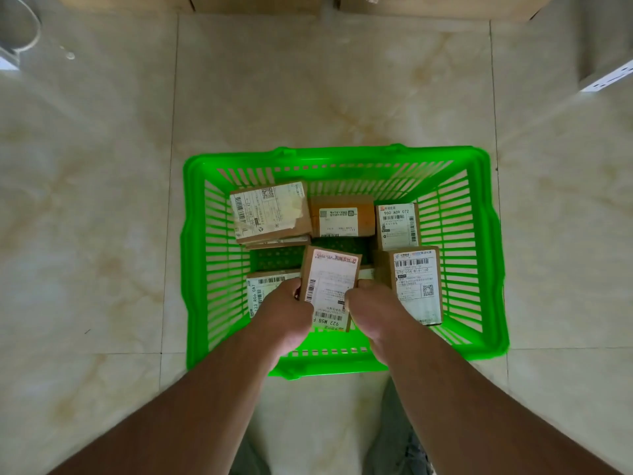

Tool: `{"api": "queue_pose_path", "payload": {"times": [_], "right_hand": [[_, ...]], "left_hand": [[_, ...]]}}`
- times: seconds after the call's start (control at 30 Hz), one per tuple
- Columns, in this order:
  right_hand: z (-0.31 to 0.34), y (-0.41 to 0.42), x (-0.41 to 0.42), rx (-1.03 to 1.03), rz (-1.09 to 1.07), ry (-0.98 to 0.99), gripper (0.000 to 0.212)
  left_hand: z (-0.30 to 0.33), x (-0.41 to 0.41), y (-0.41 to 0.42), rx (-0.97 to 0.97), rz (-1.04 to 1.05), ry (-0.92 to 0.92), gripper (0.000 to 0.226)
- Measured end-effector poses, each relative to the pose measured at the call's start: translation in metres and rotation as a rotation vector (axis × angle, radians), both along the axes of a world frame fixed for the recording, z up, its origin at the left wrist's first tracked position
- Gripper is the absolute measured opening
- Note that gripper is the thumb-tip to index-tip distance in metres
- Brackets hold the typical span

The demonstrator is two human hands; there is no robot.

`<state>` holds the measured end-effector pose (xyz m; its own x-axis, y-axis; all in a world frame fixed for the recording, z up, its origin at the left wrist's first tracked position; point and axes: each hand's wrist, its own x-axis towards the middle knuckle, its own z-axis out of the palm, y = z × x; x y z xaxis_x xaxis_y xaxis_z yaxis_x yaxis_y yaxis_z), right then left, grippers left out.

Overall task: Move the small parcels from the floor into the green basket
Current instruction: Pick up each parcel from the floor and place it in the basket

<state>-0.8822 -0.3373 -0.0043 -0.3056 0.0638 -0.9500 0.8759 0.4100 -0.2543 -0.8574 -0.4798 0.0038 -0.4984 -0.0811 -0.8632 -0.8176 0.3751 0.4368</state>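
A green slotted basket [195, 255] stands on the tiled floor in the middle of the head view. Inside it lie several small brown parcels with white labels: one at the back left [270, 212], one at the back middle [339, 217], one at the back right [397, 226], one at the right [416, 282] and one at the front left [263, 286]. Both hands hold one more small parcel [330, 286] over the basket's middle. My left hand [287, 315] grips its left edge and my right hand [371, 311] its right edge.
Pale marble-look floor tiles [308, 97] surround the basket on all sides. Large cardboard boxes [257, 3] line the top edge. A white metal rail [606, 78] sits at the upper right and a grey object [17, 32] at the upper left. My legs show below.
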Motion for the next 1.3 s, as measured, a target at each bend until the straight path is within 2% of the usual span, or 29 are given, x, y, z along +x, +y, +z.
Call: {"api": "queue_pose_path", "payload": {"times": [0.3,0.5,0.63,0.77,0.93,1.0,1.13,1.2,1.23,1.3], "right_hand": [[0.026,0.01,-0.015,0.025,-0.003,0.182,0.043],[0.045,0.019,-0.027,-0.01,-0.008,0.181,0.041],[0.057,0.025,-0.028,-0.007,-0.064,0.193,0.042],[0.066,0.028,-0.029,0.002,-0.279,0.293,0.035],[0.067,0.014,-0.04,-0.043,-0.633,0.411,0.029],[0.062,0.004,-0.046,-0.096,-0.772,0.371,0.024],[0.043,-0.012,-0.049,-0.131,-1.003,0.269,0.015],[0.031,-0.015,-0.051,-0.181,-1.176,0.244,0.02],[0.026,-0.019,-0.052,-0.271,-1.237,0.23,0.025],[0.023,-0.024,-0.053,-0.275,-1.27,0.246,0.035]], "left_hand": [[0.022,-0.014,0.004,0.084,0.041,0.042,0.051],[0.034,-0.028,0.004,0.13,0.066,0.07,0.056],[0.043,-0.032,0.013,0.138,0.012,0.085,0.062],[0.056,-0.058,0.019,0.121,-0.104,0.176,0.063],[0.066,-0.117,0.029,-0.034,-0.373,0.308,0.044],[0.064,-0.137,0.037,-0.122,-0.487,0.349,0.034],[0.053,-0.163,0.053,-0.219,-0.674,0.387,0.037],[0.048,-0.169,0.061,-0.23,-0.747,0.41,0.037],[0.045,-0.171,0.063,-0.234,-0.774,0.416,0.04],[0.038,-0.174,0.066,-0.255,-0.824,0.418,0.042]]}}
